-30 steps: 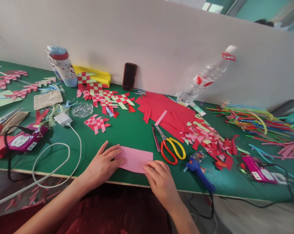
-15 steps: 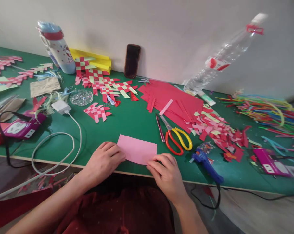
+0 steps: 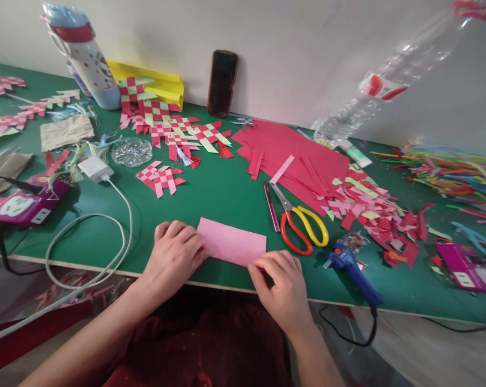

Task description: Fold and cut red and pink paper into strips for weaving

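Observation:
A pink rectangle of paper [image 3: 232, 242] lies near the table's front edge, between my two hands. My left hand [image 3: 178, 247] is closed on its lower left corner, fingers bent together. The lower right corner is pinched by my right hand [image 3: 281, 279], thumb below and fingers curled over. Just beyond the right hand lie scissors [image 3: 285, 201] with one red and one yellow handle, blades partly apart. A slim pink craft knife [image 3: 271, 207] rests alongside them.
Red paper sheets [image 3: 295, 145] and a heap of paper scraps [image 3: 371, 204] lie to the right, near a blue glue gun [image 3: 353, 271]. Woven paper fish [image 3: 162, 174] and a white cable [image 3: 125, 215] are at left. A phone [image 3: 222, 83] leans on the wall.
My view has shifted slightly, so the things on the table appear displaced. Both hands stay at the pink paper's lower corners, and the left hand's fingers look more bent.

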A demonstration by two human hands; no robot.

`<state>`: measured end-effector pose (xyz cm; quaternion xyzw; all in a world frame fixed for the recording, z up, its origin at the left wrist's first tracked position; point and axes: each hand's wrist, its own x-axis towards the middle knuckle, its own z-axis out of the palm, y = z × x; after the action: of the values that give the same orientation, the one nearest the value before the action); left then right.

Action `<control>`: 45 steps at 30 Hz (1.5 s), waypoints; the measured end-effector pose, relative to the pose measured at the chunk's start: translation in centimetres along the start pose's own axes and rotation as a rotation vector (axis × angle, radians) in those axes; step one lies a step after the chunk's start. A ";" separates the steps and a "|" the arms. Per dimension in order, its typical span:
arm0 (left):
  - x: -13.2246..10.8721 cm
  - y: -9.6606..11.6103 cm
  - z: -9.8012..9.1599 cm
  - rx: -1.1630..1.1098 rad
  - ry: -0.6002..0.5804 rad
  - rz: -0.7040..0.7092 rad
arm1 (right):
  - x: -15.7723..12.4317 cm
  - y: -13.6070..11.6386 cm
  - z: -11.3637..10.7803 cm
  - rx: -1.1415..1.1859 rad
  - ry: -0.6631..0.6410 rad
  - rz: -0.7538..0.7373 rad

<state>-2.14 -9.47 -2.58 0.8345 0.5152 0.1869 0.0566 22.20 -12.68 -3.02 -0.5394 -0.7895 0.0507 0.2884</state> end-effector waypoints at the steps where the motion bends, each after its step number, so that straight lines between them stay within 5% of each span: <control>1: 0.0 0.0 0.0 0.003 -0.006 -0.021 | 0.0 0.0 0.1 -0.006 -0.002 0.006; 20: 1.0 0.1 -0.9 0.069 -0.147 -0.090 | 0.7 0.0 0.1 -0.065 -0.096 0.087; 24: 0.6 0.5 -1.2 0.100 0.017 -0.018 | 0.6 0.0 0.2 -0.078 -0.083 0.087; 28: -1.1 1.7 -1.3 -0.001 0.221 0.270 | 0.5 0.1 0.4 -0.088 -0.075 0.079; 31: -2.2 2.5 -0.8 -0.037 0.094 0.424 | 0.5 0.1 0.4 -0.086 -0.081 0.079; 34: -2.4 2.7 0.2 0.024 0.008 0.402 | 0.5 0.1 0.4 -0.075 -0.075 0.076; 45: -2.6 2.0 1.5 0.093 0.007 0.357 | 0.4 0.0 0.4 -0.048 -0.036 0.098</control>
<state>-0.89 -12.52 -4.01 0.9139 0.3669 0.1729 -0.0177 21.90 -12.30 -3.16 -0.5831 -0.7683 0.0553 0.2582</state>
